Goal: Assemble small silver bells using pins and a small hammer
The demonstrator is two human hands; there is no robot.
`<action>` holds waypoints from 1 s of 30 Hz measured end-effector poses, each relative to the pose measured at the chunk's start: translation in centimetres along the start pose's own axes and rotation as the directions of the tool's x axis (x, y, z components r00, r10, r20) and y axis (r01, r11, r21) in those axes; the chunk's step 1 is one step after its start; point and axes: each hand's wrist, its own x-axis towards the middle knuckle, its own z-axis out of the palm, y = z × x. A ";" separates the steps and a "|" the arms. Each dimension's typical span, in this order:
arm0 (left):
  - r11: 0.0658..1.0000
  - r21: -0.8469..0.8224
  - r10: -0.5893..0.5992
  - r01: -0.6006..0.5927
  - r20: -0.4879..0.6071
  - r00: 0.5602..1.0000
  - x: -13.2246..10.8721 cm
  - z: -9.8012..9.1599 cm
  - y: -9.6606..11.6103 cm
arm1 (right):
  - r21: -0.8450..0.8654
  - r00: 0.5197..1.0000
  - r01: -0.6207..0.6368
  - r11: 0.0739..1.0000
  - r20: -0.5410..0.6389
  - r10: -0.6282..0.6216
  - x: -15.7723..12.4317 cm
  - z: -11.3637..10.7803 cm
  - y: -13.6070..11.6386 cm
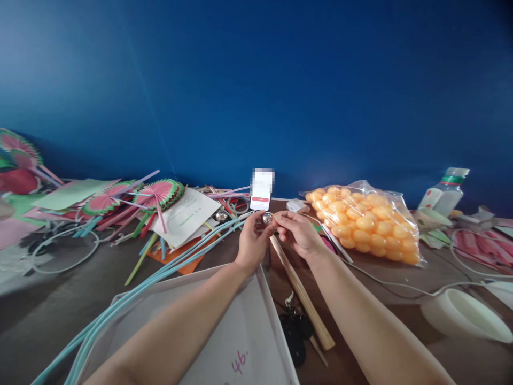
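My left hand [254, 241] and my right hand [300, 231] meet in the middle of the view, fingers closed. Between their fingertips is a small shiny silver ball [267, 217], gripped from both sides. Long light blue strips [172, 266] run from the lower left up to my left hand; whether its fingers also hold them is hidden. Just behind the hands stands a lit phone [260, 193], its screen partly blurred out. A second silver ball [220, 215] lies to the left.
A white tray or box lid [224, 321] sits under my left forearm. Wooden sticks [300, 291] and black keys [294, 334] lie between my arms. To the right are a bag of orange balls [366, 222], a bottle [443, 192] and a white bowl [467, 315]. Paper fans [158, 195] lie left.
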 end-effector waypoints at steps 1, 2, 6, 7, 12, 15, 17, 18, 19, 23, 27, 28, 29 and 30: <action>1.000 0.011 0.004 -0.004 0.006 1.000 -0.1 0.0 0.0 | -0.006 1.000 -0.016 1.000 0.001 0.016 0.0 0.0 -0.2; 1.000 0.016 0.008 -0.008 0.014 1.000 -0.1 0.0 0.1 | -0.011 1.000 -0.028 1.000 -0.005 0.028 -0.1 0.0 -0.3; 1.000 0.020 0.007 -0.008 0.016 1.000 -0.2 0.0 0.0 | -0.029 0.998 -0.054 0.998 -0.038 0.053 -0.2 0.1 -0.6; 1.000 0.020 0.008 -0.008 0.014 1.000 -0.2 0.0 -0.1 | -0.032 0.998 -0.056 0.998 -0.043 0.055 -0.2 0.1 -0.7; 1.000 0.008 0.013 -0.013 0.021 1.000 -0.1 -0.1 -0.3 | -0.047 0.998 -0.053 0.997 -0.044 0.051 -0.1 0.0 -0.5; 1.000 -0.013 0.012 -0.012 0.025 1.000 0.0 -0.1 -0.4 | -0.045 0.997 -0.058 0.997 -0.054 0.056 0.0 -0.2 -0.4; 1.000 -0.026 0.007 -0.007 0.024 1.000 0.0 -0.1 -0.5 | -0.045 0.996 -0.061 0.997 -0.071 0.058 0.1 -0.3 -0.4; 1.000 -0.029 0.005 -0.004 0.024 1.000 0.1 -0.1 -0.5 | -0.043 0.995 -0.062 0.997 -0.079 0.058 0.1 -0.3 -0.4; 1.000 -0.031 0.004 -0.004 0.026 1.000 0.1 -0.1 -0.5 | -0.040 0.995 -0.062 0.997 -0.084 0.058 0.1 -0.3 -0.4; 1.000 -0.026 0.010 -0.009 0.033 0.999 0.1 -0.1 -0.5 | -0.022 0.995 -0.060 0.998 -0.077 0.058 0.2 -0.4 -0.4; 1.000 -0.018 0.012 -0.012 0.034 0.999 0.1 -0.2 -0.6 | -0.016 0.996 -0.053 0.998 -0.073 0.052 0.2 -0.4 -0.3; 1.000 -0.019 0.013 -0.013 0.034 0.999 0.1 -0.2 -0.7 | -0.015 0.996 -0.053 0.998 -0.074 0.052 0.2 -0.4 -0.3; 1.000 -0.020 0.015 -0.014 0.031 0.999 0.1 -0.2 -0.7 | -0.013 0.996 -0.055 0.998 -0.074 0.053 0.2 -0.4 -0.3; 1.000 -0.021 0.016 -0.015 0.030 0.999 0.1 -0.2 -0.7 | -0.011 0.996 -0.057 0.998 -0.075 0.056 0.2 -0.4 -0.3</action>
